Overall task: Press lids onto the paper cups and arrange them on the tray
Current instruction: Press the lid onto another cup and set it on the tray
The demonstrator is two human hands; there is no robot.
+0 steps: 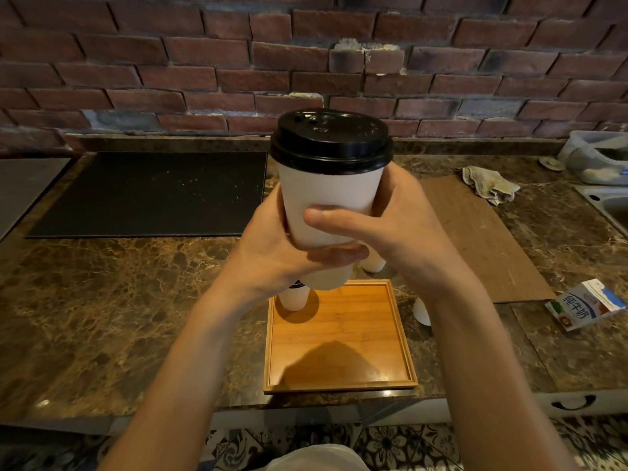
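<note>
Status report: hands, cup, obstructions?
Left hand and right hand grip lidded paper cup above wooden tray. Second cup stands at its far-left corner. Rest bare.

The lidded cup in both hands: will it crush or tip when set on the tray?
Probably dentable: the paper cup is plain paper, so keep the grip of left hand and right hand gentle. Likely tippy: it is tall and narrows toward its base, under a wide black lid. The wooden tray looks flat, which should help.
</note>
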